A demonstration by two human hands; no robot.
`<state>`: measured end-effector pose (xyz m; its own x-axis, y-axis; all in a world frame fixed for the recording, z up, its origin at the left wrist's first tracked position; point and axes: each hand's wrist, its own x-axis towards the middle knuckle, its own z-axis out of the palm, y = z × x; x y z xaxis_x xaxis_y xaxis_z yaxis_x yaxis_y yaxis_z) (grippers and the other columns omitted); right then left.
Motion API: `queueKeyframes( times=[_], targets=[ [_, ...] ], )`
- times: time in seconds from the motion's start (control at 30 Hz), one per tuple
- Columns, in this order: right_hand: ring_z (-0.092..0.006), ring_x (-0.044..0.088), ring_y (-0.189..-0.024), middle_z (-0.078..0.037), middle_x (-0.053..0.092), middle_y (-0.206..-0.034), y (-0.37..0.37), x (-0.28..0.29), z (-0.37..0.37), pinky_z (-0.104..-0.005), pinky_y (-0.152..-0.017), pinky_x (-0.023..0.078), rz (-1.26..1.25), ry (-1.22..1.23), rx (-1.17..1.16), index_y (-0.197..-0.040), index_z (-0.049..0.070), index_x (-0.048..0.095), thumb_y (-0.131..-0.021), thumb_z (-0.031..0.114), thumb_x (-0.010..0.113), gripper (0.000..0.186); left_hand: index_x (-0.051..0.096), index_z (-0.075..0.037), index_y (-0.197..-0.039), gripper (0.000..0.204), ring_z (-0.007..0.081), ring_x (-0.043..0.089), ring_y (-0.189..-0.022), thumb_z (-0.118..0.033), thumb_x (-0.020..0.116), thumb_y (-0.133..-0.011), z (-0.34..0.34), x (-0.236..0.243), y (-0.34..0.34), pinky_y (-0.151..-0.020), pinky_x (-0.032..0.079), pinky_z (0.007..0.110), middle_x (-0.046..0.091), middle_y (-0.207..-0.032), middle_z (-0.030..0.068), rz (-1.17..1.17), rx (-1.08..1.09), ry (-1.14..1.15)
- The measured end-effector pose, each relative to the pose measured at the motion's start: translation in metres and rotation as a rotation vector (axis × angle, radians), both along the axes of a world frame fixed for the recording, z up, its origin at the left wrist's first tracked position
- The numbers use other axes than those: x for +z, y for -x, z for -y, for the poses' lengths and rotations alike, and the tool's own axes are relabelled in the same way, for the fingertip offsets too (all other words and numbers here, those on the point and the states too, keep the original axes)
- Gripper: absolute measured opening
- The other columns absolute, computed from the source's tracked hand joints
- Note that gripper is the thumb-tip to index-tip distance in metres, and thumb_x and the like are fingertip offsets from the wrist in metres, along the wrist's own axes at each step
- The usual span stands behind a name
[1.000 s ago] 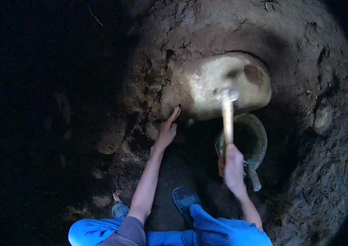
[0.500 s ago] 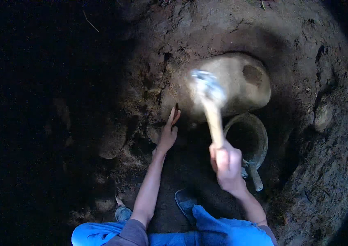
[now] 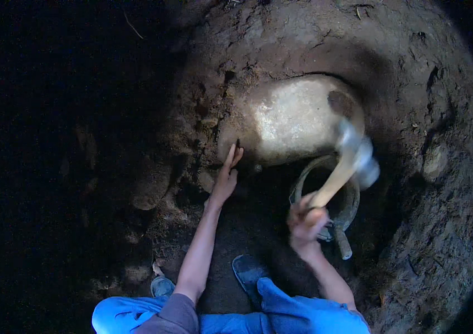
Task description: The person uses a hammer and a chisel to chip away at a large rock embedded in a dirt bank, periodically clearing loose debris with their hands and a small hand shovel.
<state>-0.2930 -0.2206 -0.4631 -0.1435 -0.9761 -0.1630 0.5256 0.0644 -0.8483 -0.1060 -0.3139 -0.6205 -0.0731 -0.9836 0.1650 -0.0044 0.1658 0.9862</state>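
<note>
In the head view, a hammer [image 3: 334, 185] is gripped near the end of its handle by the right hand [image 3: 307, 222], whose fingers are closed around it; its long axis is slanted up and away to the right, and its blurred head is seen over the lower right edge of a pale stone [image 3: 297, 114], contact not being tellable. The stone is set in the soil beyond both hands, its long side lying roughly crosswise. Its brownish left end is approached most closely by the left hand [image 3: 225, 181], held with fingers extended; whether anything small is pinched there cannot be told. Below the stone, a round container [image 3: 351, 211] is partly covered by the hammer. Rough dark ground [image 3: 437, 234] is lit in a round patch, with deep shadow at left.
</note>
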Motion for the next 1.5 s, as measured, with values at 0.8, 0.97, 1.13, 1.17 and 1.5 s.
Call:
queueKeyframes(
  times=[0.8, 0.97, 1.13, 1.17, 1.5],
  targets=[
    [-0.0102, 0.039, -0.056, 0.001, 0.037, -0.059, -0.003, -0.009, -0.015, -0.0314, -0.048, 0.03, -0.433, 0.202, 0.052, -0.078, 0.009, 0.048, -0.094, 0.057, 0.041, 0.051, 0.01, -0.011, -0.153, 0.075, 0.0203, 0.028, -0.141, 0.011, 0.034, -0.085, -0.002, -0.004, -0.005, -0.115, 0.014, 0.033, 0.039, -0.148, 0.0124, -0.021, -0.026, 0.029],
    [-0.0121, 0.043, -0.054, 0.0, 0.042, -0.059, 0.013, -0.042, -0.035, -0.0328, -0.047, 0.033, -0.993, -0.17, 0.319, -0.071, 0.009, 0.05, -0.102, 0.043, 0.033, 0.049, 0.015, -0.015, -0.152, 0.078, 0.0203, 0.03, -0.14, 0.017, 0.035, -0.084, 0.001, -0.002, -0.004, -0.112, 0.021, 0.031, 0.041, -0.147, 0.0099, 0.009, -0.018, 0.011],
    [-0.0034, 0.037, -0.052, 0.004, 0.038, -0.061, 0.005, 0.033, -0.016, -0.02, -0.044, 0.031, -0.613, -0.182, 0.159, -0.081, 0.008, 0.046, -0.098, 0.055, 0.036, 0.05, 0.054, -0.007, -0.131, 0.047, 0.0255, 0.047, -0.129, 0.005, 0.052, -0.086, -0.014, 0.022, 0.006, -0.107, 0.035, 0.034, 0.055, -0.133, 0.013, 0.279, 0.179, 0.054],
    [-0.0034, 0.037, -0.052, 0.004, 0.038, -0.061, 0.007, 0.032, -0.017, -0.02, -0.044, 0.031, -0.618, -0.184, 0.15, -0.081, 0.008, 0.046, -0.098, 0.055, 0.036, 0.05, 0.054, -0.007, -0.131, 0.047, 0.0255, 0.047, -0.129, 0.005, 0.052, -0.086, -0.014, 0.023, 0.015, -0.107, 0.035, 0.034, 0.055, -0.133, 0.013, 0.273, 0.171, 0.055],
    [-0.0045, 0.028, -0.04, 0.004, 0.032, -0.053, 0.017, 0.022, -0.034, -0.02, -0.037, 0.023, -0.45, -0.283, 0.132, -0.079, 0.01, 0.04, -0.099, 0.056, 0.031, 0.051, 0.066, -0.001, -0.109, 0.031, 0.0298, 0.065, -0.094, -0.008, 0.071, -0.08, -0.012, 0.035, 0.02, -0.083, 0.051, 0.034, 0.067, -0.101, 0.0153, 0.372, 0.096, 0.109]
  ],
)
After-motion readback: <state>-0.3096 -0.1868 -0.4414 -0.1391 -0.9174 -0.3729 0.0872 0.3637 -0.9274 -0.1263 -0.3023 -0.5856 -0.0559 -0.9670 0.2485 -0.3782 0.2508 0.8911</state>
